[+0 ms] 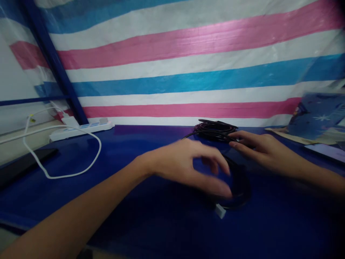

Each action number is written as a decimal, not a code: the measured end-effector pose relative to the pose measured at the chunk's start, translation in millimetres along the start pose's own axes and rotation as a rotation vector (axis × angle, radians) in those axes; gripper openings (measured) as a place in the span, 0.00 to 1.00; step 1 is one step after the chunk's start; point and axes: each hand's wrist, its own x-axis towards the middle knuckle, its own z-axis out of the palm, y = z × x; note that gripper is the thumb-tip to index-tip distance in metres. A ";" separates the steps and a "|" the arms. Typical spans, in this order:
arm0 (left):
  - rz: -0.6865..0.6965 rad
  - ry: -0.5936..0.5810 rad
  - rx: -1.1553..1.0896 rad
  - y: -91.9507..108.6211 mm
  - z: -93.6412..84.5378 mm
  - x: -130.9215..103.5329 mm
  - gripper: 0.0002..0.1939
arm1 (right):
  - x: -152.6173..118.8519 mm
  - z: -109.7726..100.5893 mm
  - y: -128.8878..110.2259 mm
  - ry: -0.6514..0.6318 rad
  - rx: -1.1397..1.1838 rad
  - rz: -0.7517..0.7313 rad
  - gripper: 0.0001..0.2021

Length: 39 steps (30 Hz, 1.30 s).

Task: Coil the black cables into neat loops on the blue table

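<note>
My left hand (pixel 192 163) hangs in the middle, slightly blurred, thumb and fingers apart in a curved shape with nothing between them. Just past its fingertips a loop of black cable (pixel 242 181) lies on the blue tabletop (pixel 151 223). Below the thumb shows a small white connector (pixel 220 211), which seems to be at the end of that cable. Farther back sits a coiled black cable (pixel 212 130). My right hand (pixel 254 149) is at the coil's right side, its fingers closed on a strand of the black cable; the exact grip is partly hidden.
At the back left stand a white power strip (pixel 81 130) and a looping white cord (pixel 98 151). A flat black object (pixel 29 163) lies at the left edge. On the right are a phone (pixel 327 151) and a blue printed package (pixel 315 117). Striped sheeting (pixel 188 79) hangs behind.
</note>
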 end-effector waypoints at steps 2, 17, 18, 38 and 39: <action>0.042 -0.260 -0.107 9.6 1.2 0.6 0.16 | 0.3 -0.8 -0.2 0.005 -0.003 0.016 0.27; -0.084 -0.065 0.094 -16.4 15.7 4.7 0.07 | -0.5 -0.6 -6.1 0.026 0.043 -0.071 0.22; -0.071 -0.060 0.094 -16.9 16.4 4.5 0.08 | -0.8 -0.9 -6.1 0.031 0.045 -0.064 0.21; -0.526 0.305 -0.433 -11.5 8.7 7.1 0.11 | -5.0 -16.8 -38.6 0.668 0.351 0.273 0.14; -0.542 0.324 -0.437 -10.4 6.3 7.0 0.11 | -3.9 -17.6 -38.3 0.604 0.379 0.280 0.13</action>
